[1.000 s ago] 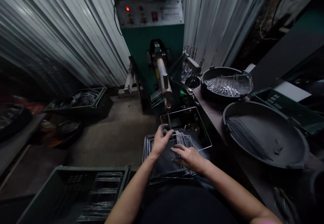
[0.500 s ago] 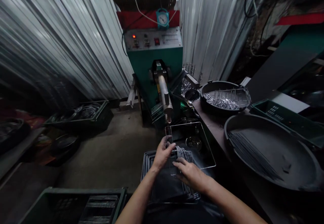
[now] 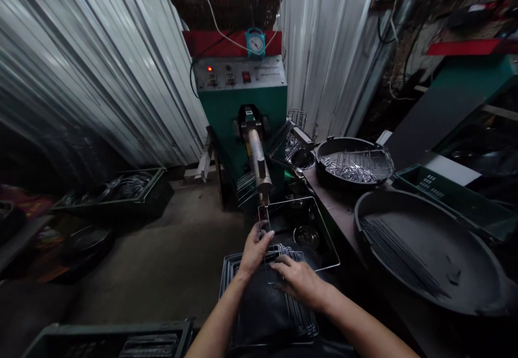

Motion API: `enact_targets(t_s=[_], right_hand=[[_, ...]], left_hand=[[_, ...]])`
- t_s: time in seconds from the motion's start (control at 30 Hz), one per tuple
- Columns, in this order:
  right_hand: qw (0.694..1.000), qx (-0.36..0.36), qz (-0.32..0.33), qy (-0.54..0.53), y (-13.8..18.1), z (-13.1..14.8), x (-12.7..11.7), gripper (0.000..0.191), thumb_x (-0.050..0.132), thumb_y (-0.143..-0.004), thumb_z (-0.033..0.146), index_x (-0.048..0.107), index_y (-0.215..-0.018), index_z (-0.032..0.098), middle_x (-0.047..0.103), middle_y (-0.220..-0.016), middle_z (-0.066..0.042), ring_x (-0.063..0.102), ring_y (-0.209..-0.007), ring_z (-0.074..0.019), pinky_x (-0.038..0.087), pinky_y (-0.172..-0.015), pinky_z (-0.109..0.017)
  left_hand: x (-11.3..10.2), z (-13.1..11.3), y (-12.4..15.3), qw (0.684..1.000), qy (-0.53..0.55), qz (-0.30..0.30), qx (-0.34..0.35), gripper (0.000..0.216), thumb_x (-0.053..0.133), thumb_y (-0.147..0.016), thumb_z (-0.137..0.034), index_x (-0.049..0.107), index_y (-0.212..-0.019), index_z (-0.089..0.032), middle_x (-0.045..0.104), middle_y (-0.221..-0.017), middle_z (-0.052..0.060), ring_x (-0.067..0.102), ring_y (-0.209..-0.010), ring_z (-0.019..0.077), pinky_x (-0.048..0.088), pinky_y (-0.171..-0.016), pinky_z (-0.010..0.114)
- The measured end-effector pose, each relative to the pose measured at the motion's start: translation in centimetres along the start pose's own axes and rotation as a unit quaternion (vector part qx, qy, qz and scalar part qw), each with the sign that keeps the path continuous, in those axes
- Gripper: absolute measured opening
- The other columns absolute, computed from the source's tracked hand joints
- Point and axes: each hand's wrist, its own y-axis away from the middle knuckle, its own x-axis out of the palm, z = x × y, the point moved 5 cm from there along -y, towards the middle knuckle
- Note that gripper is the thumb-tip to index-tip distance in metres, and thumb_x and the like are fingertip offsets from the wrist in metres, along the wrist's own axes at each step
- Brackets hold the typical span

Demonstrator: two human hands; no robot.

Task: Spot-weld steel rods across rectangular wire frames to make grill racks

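Note:
A rectangular wire frame (image 3: 327, 231) is held up in front of the machine's round metal arm (image 3: 257, 158). My left hand (image 3: 254, 250) is closed on the frame's left side, its fingertips just below the arm's tip. At the frame's near edge, my right hand (image 3: 301, 281) has its fingers bent around the wire; its grip is partly hidden. The frame's upper left corner is close to the tip, but contact cannot be made out. Under both hands, a stack of similar wire frames (image 3: 230, 273) lies on a dark cloth over my lap.
A green machine (image 3: 220, 107) with a lit red lamp stands ahead. On the right bench are a round pan (image 3: 429, 250) with straight rods and a smaller pan (image 3: 321, 169) with short wire pieces. Green crates (image 3: 151, 196) stand on the floor at left and near left (image 3: 56, 331).
The view has tilted up slightly, so the machine appears lower. Both hands keep their places on the wire frame, with its corner still near the arm's tip.

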Motion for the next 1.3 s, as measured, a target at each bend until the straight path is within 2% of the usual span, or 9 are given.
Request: enact_targets(t_s=[0.27, 0.4, 0.5, 0.6, 0.73, 0.83, 0.97, 1.13, 1.3], right_hand=[[0.999, -0.005, 0.008, -0.04, -0.2, -0.4, 0.1, 0.04, 0.056, -0.077, 0.026, 0.048, -0.115, 0.018, 0.052, -0.114, -0.01, 0.057, -0.093, -0.02, 0.048, -0.077, -0.03], [0.999, -0.019, 0.009, -0.043, 0.0, -0.6, -0.3, 0.044, 0.056, -0.077, 0.029, 0.046, -0.119, 0.018, 0.05, -0.116, -0.011, 0.055, -0.097, -0.0208, 0.047, -0.079, -0.032], [0.998, -0.03, 0.005, -0.046, 0.1, -0.8, -0.3, 0.053, 0.058, -0.074, 0.037, 0.042, -0.122, 0.02, 0.048, -0.119, -0.011, 0.055, -0.097, -0.0215, 0.047, -0.078, -0.033], [0.999, -0.029, -0.003, -0.042, 0.1, -1.0, -0.1, 0.053, 0.058, -0.074, 0.037, 0.042, -0.122, 0.021, 0.048, -0.119, -0.01, 0.055, -0.097, -0.0215, 0.048, -0.077, -0.033], [0.998, -0.029, -0.032, -0.038, 0.0, -1.1, 0.3, 0.044, 0.053, -0.078, 0.031, 0.043, -0.12, 0.022, 0.049, -0.117, -0.008, 0.055, -0.097, -0.0194, 0.047, -0.079, -0.031], [0.997, -0.031, -0.05, -0.044, 0.1, -1.4, 0.5, 0.043, 0.054, -0.078, 0.031, 0.044, -0.119, 0.023, 0.05, -0.115, -0.007, 0.055, -0.097, -0.0183, 0.047, -0.079, -0.03], [0.995, -0.032, -0.064, -0.064, 0.0, -1.6, 0.6, 0.043, 0.056, -0.077, 0.031, 0.044, -0.119, 0.026, 0.051, -0.113, -0.005, 0.054, -0.097, -0.0173, 0.046, -0.08, -0.029], [0.994, -0.038, -0.068, -0.081, -0.2, -1.3, 0.7, 0.043, 0.056, -0.078, 0.029, 0.044, -0.118, 0.026, 0.052, -0.111, -0.004, 0.054, -0.097, -0.0166, 0.044, -0.081, -0.028], [0.996, -0.021, -0.06, -0.061, -0.1, -0.8, 0.4, 0.043, 0.055, -0.077, 0.029, 0.044, -0.119, 0.024, 0.053, -0.109, -0.006, 0.055, -0.094, -0.0169, 0.045, -0.077, -0.027]], left_hand=[[-0.5, -0.3, -0.1, 0.999, -0.032, -0.012, 0.001, 0.04, 0.058, -0.068, -0.039, 0.052, -0.101, -0.019, 0.044, -0.055, -0.005, 0.04, -0.045, 0.0081, 0.033, -0.044, 0.02], [-4.0, -0.2, 0.0, 0.986, -0.165, -0.033, 0.023, 0.042, 0.052, -0.07, -0.047, 0.058, -0.1, -0.017, 0.06, -0.08, 0.006, 0.055, -0.074, 0.0179, 0.042, -0.065, 0.028], [-7.7, 1.9, 1.4, 0.911, -0.394, -0.118, -0.034, 0.063, 0.064, -0.056, -0.049, 0.053, -0.11, -0.019, 0.054, -0.109, 0.013, 0.045, -0.106, 0.0293, 0.037, -0.082, 0.038], [-9.5, 5.0, 3.1, 0.853, -0.495, -0.12, -0.115, 0.079, 0.067, -0.053, -0.045, 0.041, -0.122, -0.018, 0.041, -0.125, 0.017, 0.035, -0.117, 0.0343, 0.033, -0.089, 0.045], [-10.9, 7.7, 3.7, 0.875, -0.444, -0.166, -0.102, 0.08, 0.069, -0.053, -0.025, 0.036, -0.125, -0.013, 0.023, -0.136, 0.02, 0.028, -0.123, 0.0319, 0.03, -0.095, 0.039], [-12.0, 9.2, 3.5, 0.922, -0.327, -0.183, -0.094, 0.079, 0.067, -0.051, -0.013, 0.037, -0.124, -0.013, 0.035, -0.131, 0.016, 0.035, -0.119, 0.0281, 0.029, -0.097, 0.037], [-10.9, 10.3, 4.7, 0.954, -0.242, -0.176, -0.029, 0.068, 0.054, -0.057, -0.004, 0.039, -0.123, -0.015, 0.049, -0.12, 0.01, 0.045, -0.112, 0.022, 0.03, -0.098, 0.035], [-7.8, 10.7, 8.7, 0.913, -0.341, -0.211, 0.074, 0.066, 0.04, -0.06, 0.0, 0.04, -0.124, -0.016, 0.043, -0.128, 0.01, 0.035, -0.121, 0.022, 0.024, -0.103, 0.037], [-6.8, 10.9, 10.6, 0.901, -0.39, -0.18, 0.059, 0.07, 0.047, -0.065, -0.011, 0.027, -0.131, -0.014, 0.033, -0.135, 0.013, 0.028, -0.125, 0.0238, 0.022, -0.102, 0.041]])
